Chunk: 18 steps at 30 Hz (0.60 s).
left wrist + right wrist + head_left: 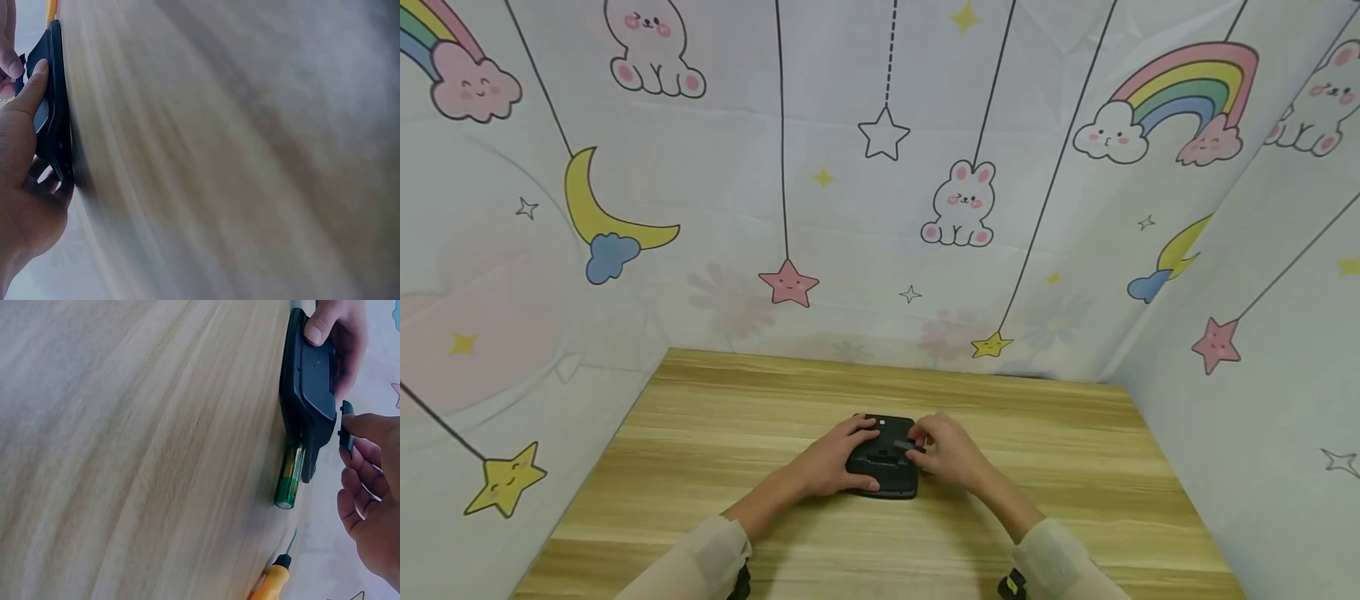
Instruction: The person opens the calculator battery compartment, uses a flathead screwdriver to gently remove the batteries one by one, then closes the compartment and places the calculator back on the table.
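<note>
A black plastic device lies on the wooden table with a recessed slot in its upturned face. My left hand grips its left side, thumb on the near part and fingers over the far part. Between thumb and fingers, my right hand pinches a small black battery cover, held just above the device's right half. In the right wrist view, a green and gold battery lies on the table against the device. The right hand hides most of it from the head view.
A screwdriver with a yellow handle lies on the table beyond the battery in the right wrist view. The wooden table meets a patterned white cloth at the back and sides.
</note>
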Motion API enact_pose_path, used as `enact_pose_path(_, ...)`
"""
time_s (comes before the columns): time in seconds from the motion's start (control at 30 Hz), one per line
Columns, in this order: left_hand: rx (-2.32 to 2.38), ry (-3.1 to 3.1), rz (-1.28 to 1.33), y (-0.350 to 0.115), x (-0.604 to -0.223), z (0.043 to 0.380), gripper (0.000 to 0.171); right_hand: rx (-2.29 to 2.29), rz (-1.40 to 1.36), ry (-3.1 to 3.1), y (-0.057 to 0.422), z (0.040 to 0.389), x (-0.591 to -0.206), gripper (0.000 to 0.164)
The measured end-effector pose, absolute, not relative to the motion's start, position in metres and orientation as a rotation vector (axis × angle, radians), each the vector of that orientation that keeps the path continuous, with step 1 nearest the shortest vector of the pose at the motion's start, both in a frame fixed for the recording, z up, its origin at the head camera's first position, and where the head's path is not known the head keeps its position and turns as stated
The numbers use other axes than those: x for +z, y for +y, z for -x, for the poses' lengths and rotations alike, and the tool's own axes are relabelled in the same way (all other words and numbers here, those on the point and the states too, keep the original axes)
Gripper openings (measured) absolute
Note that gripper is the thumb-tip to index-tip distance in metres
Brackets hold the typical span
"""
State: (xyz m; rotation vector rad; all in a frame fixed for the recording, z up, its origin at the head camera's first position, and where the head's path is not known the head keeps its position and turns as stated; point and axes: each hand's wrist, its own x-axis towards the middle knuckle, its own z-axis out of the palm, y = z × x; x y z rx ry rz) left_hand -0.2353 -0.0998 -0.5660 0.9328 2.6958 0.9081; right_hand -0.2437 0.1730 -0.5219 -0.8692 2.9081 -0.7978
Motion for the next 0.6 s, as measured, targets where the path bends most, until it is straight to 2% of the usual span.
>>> enact_pose_path(0.6, 0.909, 2.696, -0.935, -0.100, -0.568, 0.236, 0.087, -0.834, 0.946, 2.904, 0.160, 0.244, -0.525, 0.015)
